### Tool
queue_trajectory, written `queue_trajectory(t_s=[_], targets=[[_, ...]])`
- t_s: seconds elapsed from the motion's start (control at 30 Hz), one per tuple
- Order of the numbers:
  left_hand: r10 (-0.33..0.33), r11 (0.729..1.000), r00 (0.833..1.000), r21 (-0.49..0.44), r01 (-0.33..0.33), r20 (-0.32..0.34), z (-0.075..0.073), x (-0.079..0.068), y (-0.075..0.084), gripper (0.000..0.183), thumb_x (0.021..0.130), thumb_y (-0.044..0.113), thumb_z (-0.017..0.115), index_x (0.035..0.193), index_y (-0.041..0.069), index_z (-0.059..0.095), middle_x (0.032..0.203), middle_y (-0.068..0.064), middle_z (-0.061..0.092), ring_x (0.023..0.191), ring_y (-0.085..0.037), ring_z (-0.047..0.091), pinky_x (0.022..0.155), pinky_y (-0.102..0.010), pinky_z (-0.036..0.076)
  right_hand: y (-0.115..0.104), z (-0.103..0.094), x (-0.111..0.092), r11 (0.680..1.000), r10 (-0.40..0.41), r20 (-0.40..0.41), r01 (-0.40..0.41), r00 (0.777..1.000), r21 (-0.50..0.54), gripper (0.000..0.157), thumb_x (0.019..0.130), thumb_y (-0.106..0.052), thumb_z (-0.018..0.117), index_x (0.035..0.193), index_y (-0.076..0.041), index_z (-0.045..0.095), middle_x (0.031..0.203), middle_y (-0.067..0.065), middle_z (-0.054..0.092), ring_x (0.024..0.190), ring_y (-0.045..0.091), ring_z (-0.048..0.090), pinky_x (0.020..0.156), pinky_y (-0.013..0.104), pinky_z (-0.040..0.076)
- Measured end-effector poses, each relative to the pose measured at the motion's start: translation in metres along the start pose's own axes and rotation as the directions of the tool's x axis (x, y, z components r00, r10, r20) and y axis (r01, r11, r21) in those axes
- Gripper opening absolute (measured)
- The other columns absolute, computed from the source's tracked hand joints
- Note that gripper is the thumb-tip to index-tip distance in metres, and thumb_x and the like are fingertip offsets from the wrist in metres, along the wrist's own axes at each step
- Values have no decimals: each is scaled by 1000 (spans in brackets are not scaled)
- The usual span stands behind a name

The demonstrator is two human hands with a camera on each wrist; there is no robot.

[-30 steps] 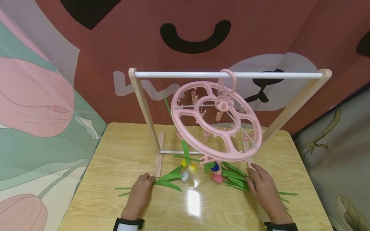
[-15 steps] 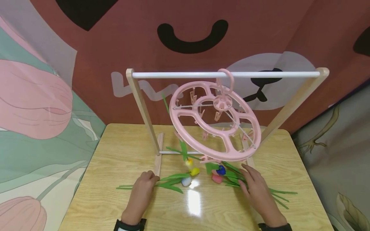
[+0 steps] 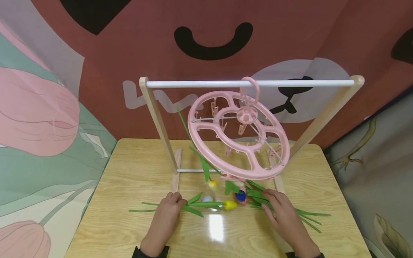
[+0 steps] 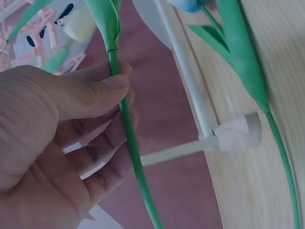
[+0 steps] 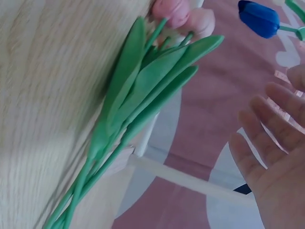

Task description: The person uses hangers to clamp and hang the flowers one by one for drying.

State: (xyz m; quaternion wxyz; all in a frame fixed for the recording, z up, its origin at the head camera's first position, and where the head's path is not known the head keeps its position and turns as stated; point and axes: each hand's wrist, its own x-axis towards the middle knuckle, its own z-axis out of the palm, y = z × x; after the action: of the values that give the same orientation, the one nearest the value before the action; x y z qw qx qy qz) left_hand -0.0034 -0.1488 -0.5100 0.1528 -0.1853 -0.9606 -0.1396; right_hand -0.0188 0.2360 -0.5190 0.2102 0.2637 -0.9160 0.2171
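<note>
My left hand (image 3: 168, 212) pinches the green stem (image 4: 134, 143) of a yellow tulip (image 3: 230, 204) between thumb and fingers. The tulip points right, above the table. A pale blue tulip (image 3: 207, 198) lies on the table beside it. My right hand (image 3: 282, 215) is open, its fingers extended and apart from the flowers in the right wrist view. Near it, pink tulips (image 5: 170, 11) lie in a bunch with long green leaves (image 5: 157, 78). A dark blue tulip (image 5: 259, 20) and a yellow-white tulip (image 3: 213, 183) hang head down below the pink round clip hanger (image 3: 206, 150).
The hanger hooks over the white top bar (image 3: 193, 84) of a wooden rack (image 3: 158, 120). Small pink clips (image 3: 241, 129) dangle around its rings. The rack's feet (image 3: 175, 182) stand on the wooden table (image 3: 138, 157), with a printed cloth (image 3: 213, 68) behind.
My left hand has moved slightly right, and the yellow tulip has swung right, past the pale blue one. My right hand has drifted left. The hanging blue tulip has shifted a little.
</note>
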Motion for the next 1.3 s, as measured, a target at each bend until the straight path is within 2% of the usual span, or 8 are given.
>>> queue_trajectory(t_s=[0.13,0.4,0.57,1.0,1.07,1.17,1.23,1.3], targets=[[55,998,998,-42,-55,-7,-1,4,8,31,65,-12,89,83,11,80,81,3,61,72,-10,52,58,-17,46,-9,-1,3,1000,-27,23,26,999,16,34,105,-35,60,119,-6,71,125,7,68,111,23,64,92,33,52],[165,978,986,-125,-166,-15,0,13,27,27,68,-6,89,86,13,80,82,6,60,73,-8,49,60,-16,44,-27,-7,9,999,-47,124,45,991,20,35,84,-25,84,115,-12,74,125,-1,70,115,21,65,94,43,56],[226,959,972,-160,-232,-58,0,21,42,27,69,-6,87,89,12,80,84,5,61,75,-7,51,62,-16,45,-34,-7,14,993,-114,140,109,984,44,32,92,-35,76,117,-14,74,122,-2,71,110,18,66,91,41,60],[301,936,939,-135,-324,-166,-2,40,64,23,75,-6,83,91,11,79,90,1,67,82,-11,59,69,-20,53,-29,-7,23,976,-212,55,208,976,72,59,56,21,76,103,-15,77,100,-6,73,90,14,67,77,31,60],[301,937,936,-128,-326,-181,-3,41,66,23,77,-6,80,93,10,78,92,0,68,85,-13,62,71,-22,55,-28,-8,23,979,-193,45,189,980,74,55,59,18,79,102,-15,77,100,-6,73,91,15,67,77,30,60],[301,936,921,-109,-335,-246,-4,43,69,18,84,-1,71,97,10,77,98,-2,68,92,-17,63,76,-26,54,-26,-10,22,984,-159,36,156,987,84,15,92,-5,74,101,-16,77,101,-5,73,92,14,68,78,28,60],[315,924,888,-106,-368,-334,-5,43,72,13,90,6,67,97,10,77,98,-2,68,92,-19,63,76,-28,52,-26,-11,22,986,-134,25,131,991,102,24,108,-26,56,101,-17,78,101,-5,74,92,14,68,80,23,59],[347,893,828,-115,-435,-440,-5,43,74,12,95,11,65,95,10,77,96,-2,67,87,-18,61,73,-26,49,-25,-12,22,986,-109,14,107,994,131,48,111,-40,37,101,-17,78,101,-5,74,93,13,69,84,17,58]])
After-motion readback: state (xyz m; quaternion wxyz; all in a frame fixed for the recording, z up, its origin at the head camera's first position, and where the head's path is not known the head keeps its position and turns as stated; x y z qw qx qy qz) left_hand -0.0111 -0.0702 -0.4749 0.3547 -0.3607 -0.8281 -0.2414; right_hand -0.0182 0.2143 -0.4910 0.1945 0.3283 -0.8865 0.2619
